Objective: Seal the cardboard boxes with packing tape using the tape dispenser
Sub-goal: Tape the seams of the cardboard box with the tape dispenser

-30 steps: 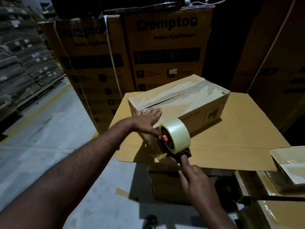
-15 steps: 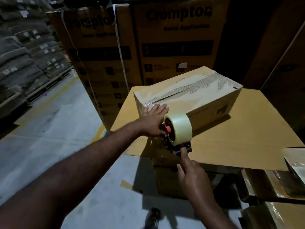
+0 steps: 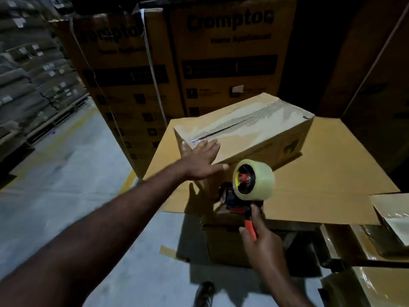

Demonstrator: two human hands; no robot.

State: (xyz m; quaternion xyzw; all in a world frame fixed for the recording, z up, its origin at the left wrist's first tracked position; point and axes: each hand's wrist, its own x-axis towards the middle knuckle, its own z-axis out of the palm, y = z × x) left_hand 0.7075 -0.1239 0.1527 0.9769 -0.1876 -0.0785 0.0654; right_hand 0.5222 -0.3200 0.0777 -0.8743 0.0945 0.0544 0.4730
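Nearest to me, my right hand [image 3: 263, 242] is curled tight round the orange grip of the red-and-black tape dispenser [image 3: 250, 189] with its clear roll of packing tape, held just below and right of my left hand. My left hand [image 3: 201, 160] lies ahead of it, fingers straight and spread, pressed flat on the near end face of the brown cardboard box [image 3: 254, 138]. Its fingertips reach the top edge, where the glossy tape strip [image 3: 243, 122] over the centre seam ends. I cannot tell whether tape runs unbroken to the dispenser's blade. Judgement: this strip is being finished. Recommendation: pin the tail firmly under the left palm, tilt the dispenser so the blade bites cleanly, then rub out bubbles. The box rests on a flat brown cardboard sheet [image 3: 332, 173]. Beyond my left hand stand tall printed brown cartons [image 3: 228, 63].
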